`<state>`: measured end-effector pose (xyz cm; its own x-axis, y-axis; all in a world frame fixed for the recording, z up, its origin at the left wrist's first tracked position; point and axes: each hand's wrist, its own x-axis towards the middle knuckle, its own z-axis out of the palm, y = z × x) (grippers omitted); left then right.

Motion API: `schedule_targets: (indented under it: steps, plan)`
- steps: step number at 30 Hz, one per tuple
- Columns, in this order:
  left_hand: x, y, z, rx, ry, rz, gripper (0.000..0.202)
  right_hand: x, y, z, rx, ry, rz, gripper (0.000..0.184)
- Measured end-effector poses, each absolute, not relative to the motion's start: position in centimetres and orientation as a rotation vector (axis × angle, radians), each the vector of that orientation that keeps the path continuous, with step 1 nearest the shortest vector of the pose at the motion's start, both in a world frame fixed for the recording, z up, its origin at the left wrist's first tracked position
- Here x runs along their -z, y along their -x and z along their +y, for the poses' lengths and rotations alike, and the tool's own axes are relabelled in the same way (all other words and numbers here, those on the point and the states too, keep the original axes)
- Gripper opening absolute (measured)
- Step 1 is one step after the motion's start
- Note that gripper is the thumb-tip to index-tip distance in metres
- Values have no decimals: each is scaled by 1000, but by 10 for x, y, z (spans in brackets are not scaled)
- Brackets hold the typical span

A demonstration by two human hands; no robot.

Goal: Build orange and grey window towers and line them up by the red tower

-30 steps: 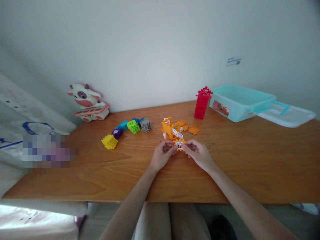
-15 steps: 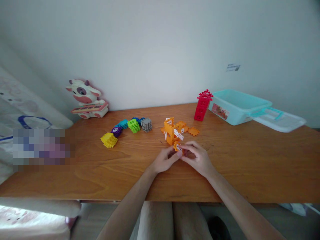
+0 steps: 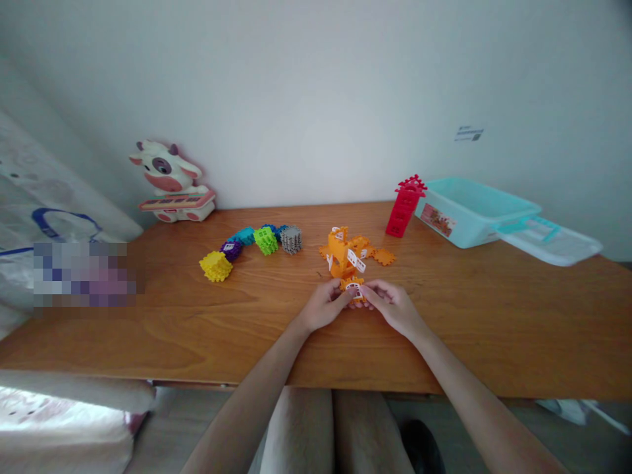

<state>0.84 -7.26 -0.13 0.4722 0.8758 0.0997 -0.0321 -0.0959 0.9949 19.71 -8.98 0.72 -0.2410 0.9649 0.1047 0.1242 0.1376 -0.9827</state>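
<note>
Between my two hands is an orange building panel [image 3: 351,283] with a white window piece set in it. My left hand [image 3: 323,306] pinches its left side, thumb on the face. On the right side my right hand [image 3: 392,306] grips it, thumb pressed against the white window and fingers partly hidden behind. Just beyond my hands stands an orange building-block structure [image 3: 340,255] with white shutter-like pieces sticking out. Loose orange panels [image 3: 382,256] lie behind and to the right of it.
Left of centre sit stacks of yellow [image 3: 216,266], purple, blue, green [image 3: 266,241] and grey panels [image 3: 291,239]. A red block tower [image 3: 405,207] stands near the wall beside a turquoise box [image 3: 474,210] with a clear lid. A cow toy keyboard [image 3: 172,187] is at the back left.
The orange panel has been turned so its window faces me more fully. My right thumb has moved onto the window. The view has shifted slightly.
</note>
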Motion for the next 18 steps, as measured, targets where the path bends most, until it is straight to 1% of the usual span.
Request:
schedule_targets:
  steps: [11, 18]
  plan:
    - [-1, -5, -74, -871, -1575, 772, 50, -9, -198, -93, -1118, 1123, -1613, 39]
    - [4, -5, -74, -897, -1608, 831, 51, -11, -196, -93, -1157, 1106, -1572, 40]
